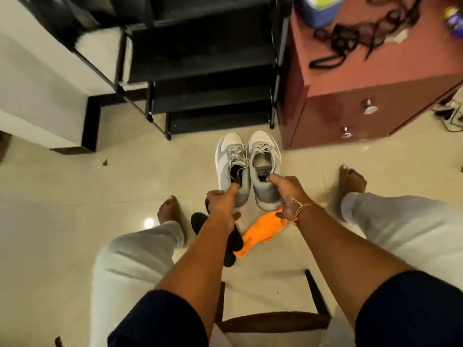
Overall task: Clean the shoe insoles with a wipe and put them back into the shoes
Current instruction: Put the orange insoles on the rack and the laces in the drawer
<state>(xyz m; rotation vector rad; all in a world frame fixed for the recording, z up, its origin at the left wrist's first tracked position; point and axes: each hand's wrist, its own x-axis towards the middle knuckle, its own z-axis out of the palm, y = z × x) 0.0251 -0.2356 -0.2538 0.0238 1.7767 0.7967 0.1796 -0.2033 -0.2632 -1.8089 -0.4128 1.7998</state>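
Left hand (223, 200) grasps the left shoe (229, 159), right hand (288, 194) the right shoe (265, 156), fingers (234, 188) hooked inside the heels, likely to lift both together. The insoles (199, 222) (not yet refitted) lie on the floor (75, 196) at six o'clock.

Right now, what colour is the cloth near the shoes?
Orange cloth, seen clearly in the head view.

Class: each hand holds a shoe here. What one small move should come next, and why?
The left hand grips the left shoe and the right hand grips the right shoe, while the black insoles and the orange wipe lie on the floor. So probably set the shoes down, freeing a hand for the wipe.
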